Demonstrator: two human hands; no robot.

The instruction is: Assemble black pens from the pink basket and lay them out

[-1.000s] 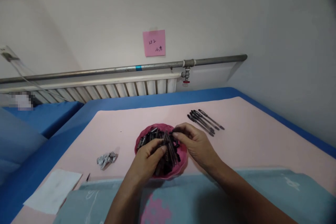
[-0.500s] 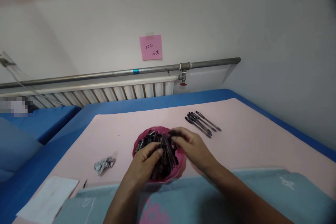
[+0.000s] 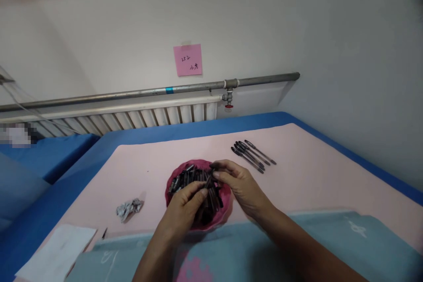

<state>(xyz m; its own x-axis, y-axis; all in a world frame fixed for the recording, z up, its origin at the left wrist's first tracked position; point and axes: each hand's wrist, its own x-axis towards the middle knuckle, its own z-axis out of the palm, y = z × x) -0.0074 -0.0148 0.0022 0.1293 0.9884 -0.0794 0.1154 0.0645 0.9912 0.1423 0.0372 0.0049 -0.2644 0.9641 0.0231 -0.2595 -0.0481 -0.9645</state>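
Observation:
My left hand (image 3: 185, 206) is closed over a pink scalloped bowl (image 3: 174, 169) full of dark pen parts (image 3: 190, 179). Thumb and fingers pinch the lower end of a slim dark pen piece (image 3: 209, 180), tilted up to the right. At its upper end my right hand (image 3: 240, 187) is closed in a pinch on a small dark part that looks like a pen cap (image 3: 214, 166). Whether cap and pen piece are joined I cannot tell. Several capped black pens (image 3: 249, 156) lie side by side to the right beyond the bowl.
The pink table cover (image 3: 313, 167) lies on a blue surface. Left of the bowl sit a crumpled grey wad (image 3: 129, 209), a small dark piece (image 3: 105, 233) and a white sheet (image 3: 56, 253). A radiator (image 3: 148, 116) and a pipe (image 3: 264, 80) run along the wall behind.
Both hands stay over the bowl. My fingers have come closer together at the dark pen piece, and the right hand's pinch has shifted slightly. The view has moved a little.

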